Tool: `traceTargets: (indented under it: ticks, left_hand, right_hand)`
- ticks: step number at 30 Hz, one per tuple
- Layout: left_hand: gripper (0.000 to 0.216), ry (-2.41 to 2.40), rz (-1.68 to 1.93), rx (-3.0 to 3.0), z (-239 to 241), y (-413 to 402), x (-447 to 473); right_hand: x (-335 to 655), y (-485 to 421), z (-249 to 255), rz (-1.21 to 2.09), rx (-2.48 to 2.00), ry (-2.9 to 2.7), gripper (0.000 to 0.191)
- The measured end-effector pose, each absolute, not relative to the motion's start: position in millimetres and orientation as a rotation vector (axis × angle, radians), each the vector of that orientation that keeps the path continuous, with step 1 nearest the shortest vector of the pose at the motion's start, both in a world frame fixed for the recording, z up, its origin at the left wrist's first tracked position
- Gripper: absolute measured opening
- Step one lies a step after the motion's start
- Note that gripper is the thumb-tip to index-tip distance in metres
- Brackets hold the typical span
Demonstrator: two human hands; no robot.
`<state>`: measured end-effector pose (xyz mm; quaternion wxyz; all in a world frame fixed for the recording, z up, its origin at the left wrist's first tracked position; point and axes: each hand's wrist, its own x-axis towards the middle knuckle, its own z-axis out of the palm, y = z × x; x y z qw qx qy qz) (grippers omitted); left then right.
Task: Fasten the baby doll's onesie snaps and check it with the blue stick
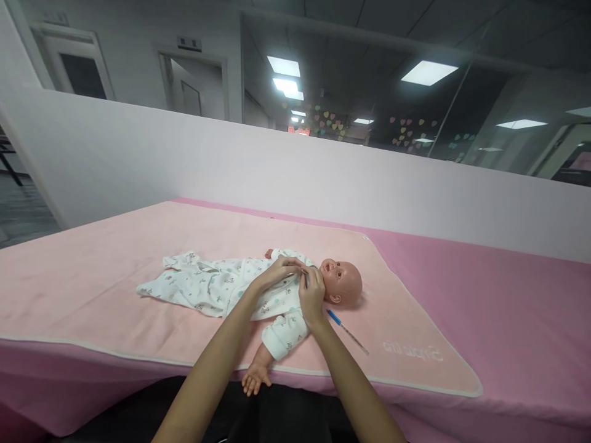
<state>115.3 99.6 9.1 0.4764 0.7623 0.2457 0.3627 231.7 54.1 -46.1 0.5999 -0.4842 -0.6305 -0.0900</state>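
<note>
A baby doll (342,282) lies on its back on a light pink blanket (138,277), head to the right, dressed in a white patterned romper (207,286). My left hand (277,272) and my right hand (313,294) meet at the romper's collar, just under the doll's chin. Both hands have their fingers curled and pinched on the fabric there. The doll's near arm (265,363) sticks out toward the table's front edge. A thin pen-like stick with a blue end (346,329) lies on the blanket just right of my right wrist.
The blanket covers a darker pink table (508,307). A low white partition wall (277,166) runs behind the table, with glass panels and ceiling lights above it. The table's front edge (115,375) is close to my body.
</note>
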Motion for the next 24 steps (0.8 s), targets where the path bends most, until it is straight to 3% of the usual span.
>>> traceTargets:
  ticks: [24]
  left_hand:
    - [0.034, 0.675, 0.963, 1.747, -5, 108, 117]
  right_hand:
    - [232, 54, -43, -0.074, -1.164, -1.430, 0.022]
